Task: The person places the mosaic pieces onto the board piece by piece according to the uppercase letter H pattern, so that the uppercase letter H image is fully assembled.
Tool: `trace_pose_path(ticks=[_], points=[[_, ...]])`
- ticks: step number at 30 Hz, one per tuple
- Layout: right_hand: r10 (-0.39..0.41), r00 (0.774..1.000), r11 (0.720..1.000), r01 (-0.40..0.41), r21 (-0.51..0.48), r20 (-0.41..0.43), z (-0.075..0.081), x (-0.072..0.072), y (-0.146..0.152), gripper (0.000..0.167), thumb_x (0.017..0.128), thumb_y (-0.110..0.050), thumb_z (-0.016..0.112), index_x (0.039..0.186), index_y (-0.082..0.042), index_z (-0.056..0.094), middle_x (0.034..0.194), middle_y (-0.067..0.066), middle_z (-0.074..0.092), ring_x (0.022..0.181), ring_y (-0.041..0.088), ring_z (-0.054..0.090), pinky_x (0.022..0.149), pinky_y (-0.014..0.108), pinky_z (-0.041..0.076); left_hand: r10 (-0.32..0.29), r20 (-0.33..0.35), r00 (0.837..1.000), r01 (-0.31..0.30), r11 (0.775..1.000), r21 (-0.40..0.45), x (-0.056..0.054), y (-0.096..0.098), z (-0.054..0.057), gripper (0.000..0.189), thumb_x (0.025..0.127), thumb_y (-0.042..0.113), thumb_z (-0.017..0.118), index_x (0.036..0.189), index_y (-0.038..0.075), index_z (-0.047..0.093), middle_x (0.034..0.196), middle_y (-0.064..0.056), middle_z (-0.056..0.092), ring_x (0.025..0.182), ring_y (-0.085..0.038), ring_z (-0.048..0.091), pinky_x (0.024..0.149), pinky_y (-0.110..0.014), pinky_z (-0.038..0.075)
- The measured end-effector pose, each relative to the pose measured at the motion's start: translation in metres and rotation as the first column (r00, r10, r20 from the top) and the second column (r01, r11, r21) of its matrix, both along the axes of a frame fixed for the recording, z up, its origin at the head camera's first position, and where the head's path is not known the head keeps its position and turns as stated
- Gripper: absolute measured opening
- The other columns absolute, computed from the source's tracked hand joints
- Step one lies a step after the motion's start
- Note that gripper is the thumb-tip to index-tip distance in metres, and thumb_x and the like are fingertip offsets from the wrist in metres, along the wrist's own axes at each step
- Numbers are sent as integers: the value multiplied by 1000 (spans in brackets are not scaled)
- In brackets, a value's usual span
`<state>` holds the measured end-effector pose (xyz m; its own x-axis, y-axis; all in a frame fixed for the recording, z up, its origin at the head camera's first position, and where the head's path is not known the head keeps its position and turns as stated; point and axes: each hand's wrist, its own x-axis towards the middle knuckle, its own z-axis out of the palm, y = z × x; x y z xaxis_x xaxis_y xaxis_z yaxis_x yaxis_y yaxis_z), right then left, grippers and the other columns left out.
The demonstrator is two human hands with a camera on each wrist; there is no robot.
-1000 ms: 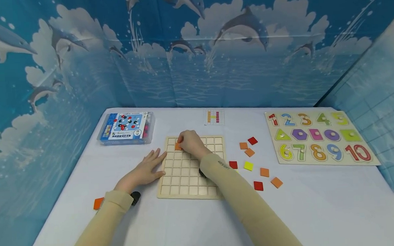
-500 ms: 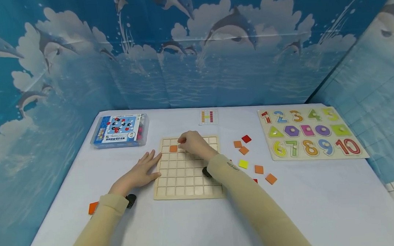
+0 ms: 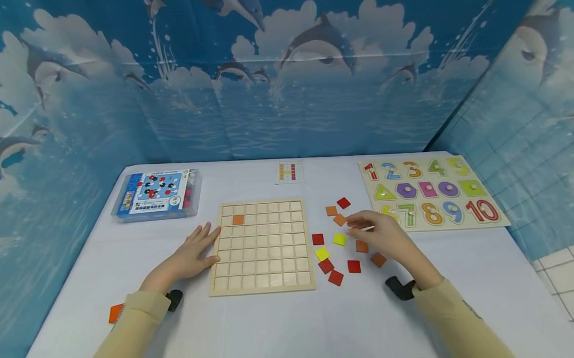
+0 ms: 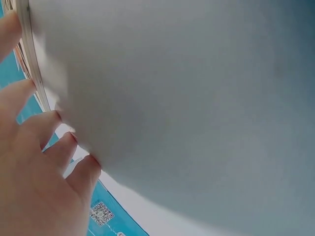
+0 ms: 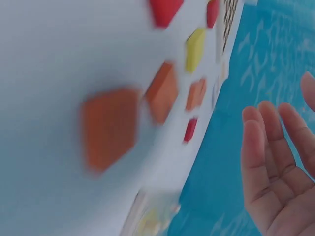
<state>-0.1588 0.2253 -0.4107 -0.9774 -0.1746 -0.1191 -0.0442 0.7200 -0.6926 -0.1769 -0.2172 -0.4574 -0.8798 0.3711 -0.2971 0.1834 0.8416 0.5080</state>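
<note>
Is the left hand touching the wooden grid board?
Touching. In the head view the left hand lies flat with its fingertips against the left edge of the wooden grid board; the left wrist view agrees.

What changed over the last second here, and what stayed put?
The right hand let go of the orange tile, left it in a cell of the wooden grid board, and moved right, now open above the loose tiles. The left hand stays flat against the board's left edge. Number puzzle and blue box unchanged.
</note>
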Motion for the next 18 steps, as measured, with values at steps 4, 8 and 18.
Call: trace_pose_path(ticks=[4,8,18], points=[[-67,998,997,67,35,14,-6,18,29,41,92,-25,70,128,-6,63,118,14,69,106,32,65,85,43,59,1,13,1000,-1,1000,4,1,-1,2,74,98,31,60,157,10,22,165,-22,6,151,-46,-1,120,-65,3],[-101,993,993,97,64,55,-9,29,42,47,90,-27,72,131,-6,60,120,15,68,108,33,64,86,45,58,3,5,1000,-3,1000,9,2,-1,4,74,97,30,60,157,10,22,164,-23,7,150,-47,-1,120,-66,4],[-144,978,989,137,60,150,-20,41,47,52,88,-26,74,130,-2,56,118,16,66,107,30,61,86,44,56,4,17,1000,-4,1000,15,1,1,3,74,97,31,61,157,10,23,164,-22,7,150,-47,-1,120,-66,4]])
